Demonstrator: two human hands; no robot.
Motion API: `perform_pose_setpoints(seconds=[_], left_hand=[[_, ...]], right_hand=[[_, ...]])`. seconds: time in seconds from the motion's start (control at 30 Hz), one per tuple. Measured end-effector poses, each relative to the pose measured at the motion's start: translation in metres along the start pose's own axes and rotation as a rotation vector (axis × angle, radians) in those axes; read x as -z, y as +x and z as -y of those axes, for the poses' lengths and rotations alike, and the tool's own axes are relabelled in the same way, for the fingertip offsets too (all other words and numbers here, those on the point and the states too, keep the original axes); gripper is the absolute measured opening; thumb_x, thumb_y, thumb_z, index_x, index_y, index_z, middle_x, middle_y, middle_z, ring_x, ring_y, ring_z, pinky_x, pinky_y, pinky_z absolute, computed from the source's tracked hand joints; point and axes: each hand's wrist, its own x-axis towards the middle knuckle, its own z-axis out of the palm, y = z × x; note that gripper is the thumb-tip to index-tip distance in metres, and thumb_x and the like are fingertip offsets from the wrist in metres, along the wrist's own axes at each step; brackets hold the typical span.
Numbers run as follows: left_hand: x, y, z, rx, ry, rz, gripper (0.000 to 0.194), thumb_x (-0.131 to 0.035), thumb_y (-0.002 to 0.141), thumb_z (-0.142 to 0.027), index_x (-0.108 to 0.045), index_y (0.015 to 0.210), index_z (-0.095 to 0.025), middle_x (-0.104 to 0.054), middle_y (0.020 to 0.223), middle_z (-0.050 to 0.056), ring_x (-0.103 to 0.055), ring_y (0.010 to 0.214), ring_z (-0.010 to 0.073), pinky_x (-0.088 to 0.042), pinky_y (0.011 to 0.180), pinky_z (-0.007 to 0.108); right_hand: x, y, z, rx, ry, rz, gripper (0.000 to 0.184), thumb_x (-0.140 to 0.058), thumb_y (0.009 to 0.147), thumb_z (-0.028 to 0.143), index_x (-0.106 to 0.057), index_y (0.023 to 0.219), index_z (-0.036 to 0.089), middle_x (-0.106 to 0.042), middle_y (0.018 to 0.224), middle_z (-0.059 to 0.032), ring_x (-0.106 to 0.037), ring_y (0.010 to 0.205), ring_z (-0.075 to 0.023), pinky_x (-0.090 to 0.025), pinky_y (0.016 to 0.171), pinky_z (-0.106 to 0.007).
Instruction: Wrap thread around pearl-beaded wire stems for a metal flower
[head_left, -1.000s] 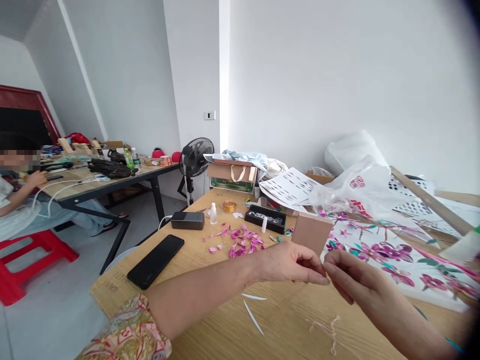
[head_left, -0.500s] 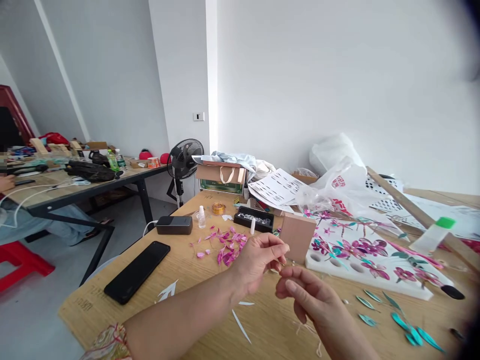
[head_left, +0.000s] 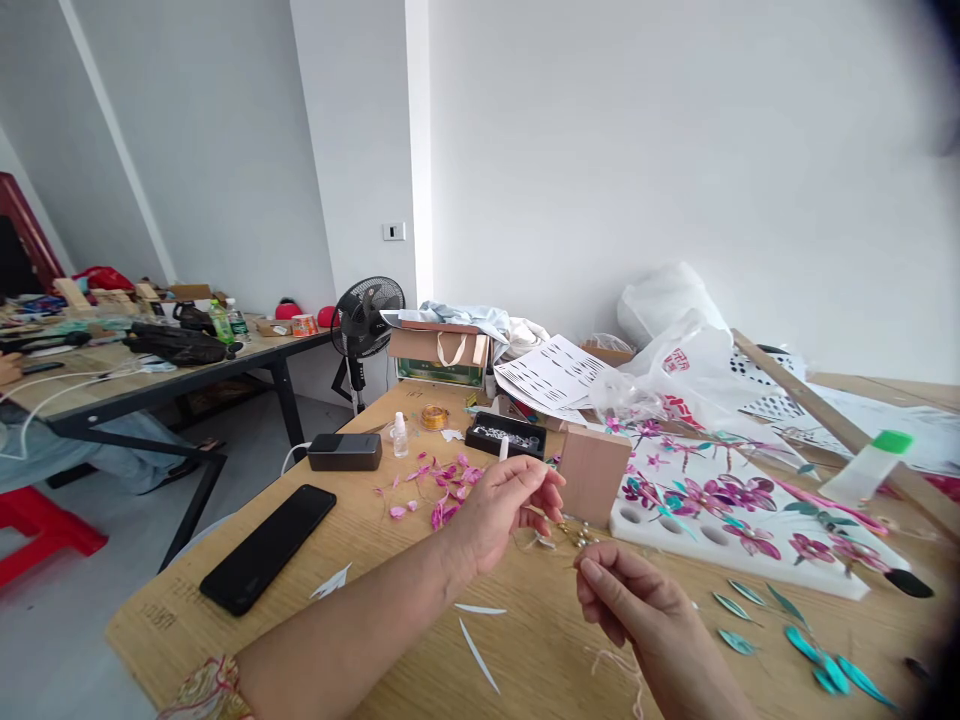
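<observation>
Wooden tabletop [head_left: 420, 640] carries the work. Left hand [head_left: 499, 505] pinches a small gold-wire piece [head_left: 566, 528]; right hand [head_left: 637, 605], just beside it, closes fingertips near the wire's end. Best kept taut, low, clear of pink petals [head_left: 442, 490] beyond the left hand.

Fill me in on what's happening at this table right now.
A person works over a wooden table. The left hand and right hand pinch a small gold-coloured piece between them, just above the tabletop. Pink petals lie behind the left hand, and a white board with pink flowers sits to the right.
</observation>
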Motion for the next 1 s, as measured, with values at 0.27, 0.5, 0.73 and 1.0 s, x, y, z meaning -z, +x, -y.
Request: perform_pose_setpoints(seconds=[0.27,0.5,0.73,1.0], left_hand=[[-0.002,-0.001,-0.005,0.043,0.189,0.103,0.029,-0.052,0.076,-0.038,-0.061,0.084,-0.012,-0.053,0.072,0.003,-0.05,0.065,0.0097,-0.038,0.056,0.021],[-0.003,0.001,-0.006,0.052,0.272,0.043,0.026,-0.058,0.071,-0.037,-0.06,0.08,-0.012,-0.054,0.064,0.001,-0.049,0.057,0.0075,-0.038,0.053,0.019],[-0.001,0.002,-0.004,0.045,0.321,0.036,0.024,-0.056,0.071,-0.034,-0.059,0.08,-0.013,-0.054,0.064,0.0,-0.048,0.055,0.0067,-0.038,0.053,0.019],[-0.003,0.003,0.002,0.004,0.292,0.019,0.009,-0.051,0.068,-0.022,-0.051,0.073,-0.014,-0.056,0.07,0.002,-0.052,0.062,0.0089,-0.04,0.051,0.018]], right_hand=[[0.002,0.002,-0.004,0.075,-0.086,-0.05,0.037,-0.066,0.062,0.052,-0.055,0.059,0.017,-0.051,0.049,0.0024,-0.042,0.044,-0.0081,-0.025,0.039,-0.018],[0.007,0.008,-0.011,0.128,-0.167,-0.05,0.038,-0.063,0.063,0.055,-0.056,0.059,0.017,-0.052,0.049,0.0012,-0.045,0.043,-0.0098,-0.027,0.037,-0.019],[0.012,0.011,-0.02,0.155,-0.212,-0.051,0.036,-0.061,0.066,0.054,-0.058,0.063,0.018,-0.054,0.051,0.0003,-0.048,0.045,-0.0113,-0.031,0.038,-0.021],[0.007,0.008,-0.018,0.171,-0.219,-0.078,0.036,-0.06,0.067,0.054,-0.058,0.063,0.018,-0.052,0.049,0.0015,-0.047,0.045,-0.0109,-0.034,0.039,-0.021]])
